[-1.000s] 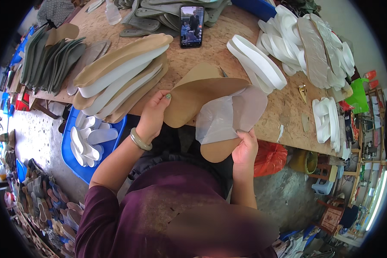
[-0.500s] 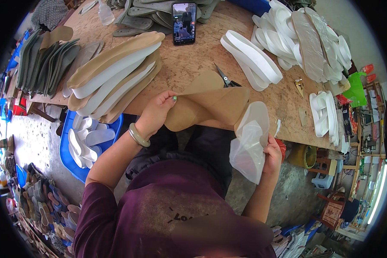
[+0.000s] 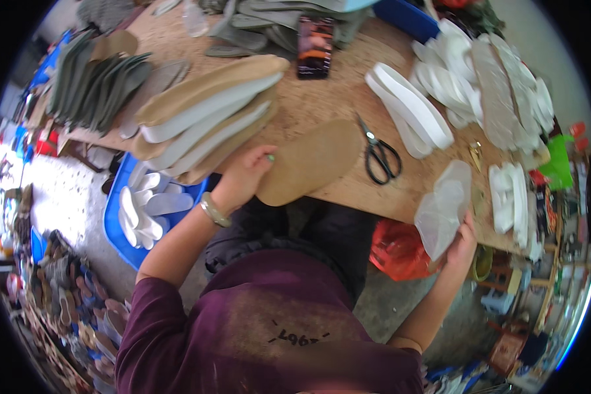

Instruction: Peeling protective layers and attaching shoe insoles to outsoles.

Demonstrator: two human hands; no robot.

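Observation:
My left hand (image 3: pixel 245 172) is closed on the heel end of a tan insole (image 3: pixel 316 159), which lies along the table's front edge. Between the fingers of my right hand (image 3: pixel 461 244), a translucent white film sheet (image 3: pixel 443 209), crinkled and sole-shaped, hangs over the table edge, apart from the insole. Black-handled scissors (image 3: pixel 382 161) rest on the wood just right of the insole. Close to my left hand, tan and white insoles (image 3: pixel 207 111) are stacked in a leaning pile.
A pair of white soles (image 3: pixel 410 111) lies beyond the scissors. Grey insoles (image 3: pixel 98 92) stand at left, and a lit phone (image 3: pixel 315 49) leans on more grey pieces. White pieces fill a blue basin (image 3: pixel 121 226) below. A red plastic bag (image 3: pixel 400 253) hangs under the front edge.
My right hand has moved right with the film, which has come away from the tan insole. The insole now lies flatter, and the scissors are uncovered. The whole view has shifted.

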